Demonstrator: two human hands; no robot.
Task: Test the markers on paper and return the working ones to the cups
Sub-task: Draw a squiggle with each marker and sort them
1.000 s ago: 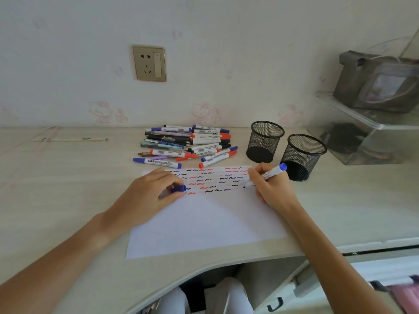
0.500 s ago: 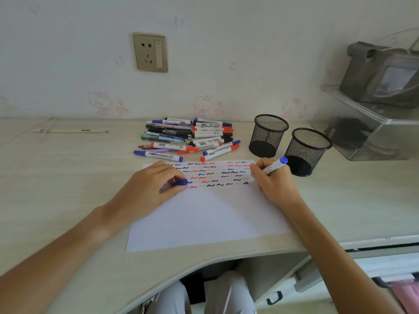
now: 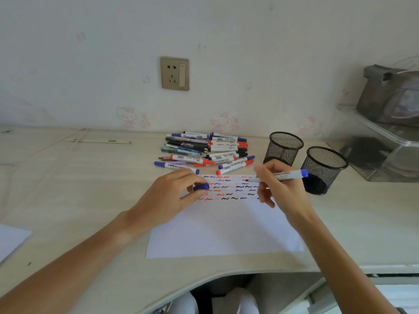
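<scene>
A white sheet of paper [image 3: 222, 232] lies on the desk, its top rows filled with red, blue and black squiggles. My right hand [image 3: 280, 191] holds an uncapped blue marker [image 3: 283, 176] almost level, tip pointing left just above the squiggles. My left hand [image 3: 169, 196] rests on the paper's left part and pinches the blue cap [image 3: 201, 186]. A pile of markers [image 3: 205, 150] lies behind the paper. Two black mesh cups, one [image 3: 284, 147] behind the other [image 3: 323, 168], stand to the right of the pile.
A clear plastic shelf [image 3: 374, 141] with a grey bag on top stands at the far right. A wall socket [image 3: 174, 73] is above the pile. A thin stick [image 3: 97, 141] lies far left. Another paper corner [image 3: 11, 241] shows at the left edge.
My right hand has lifted the marker off the paper and turned it from slanted to nearly level. My left hand keeps the cap in place.
</scene>
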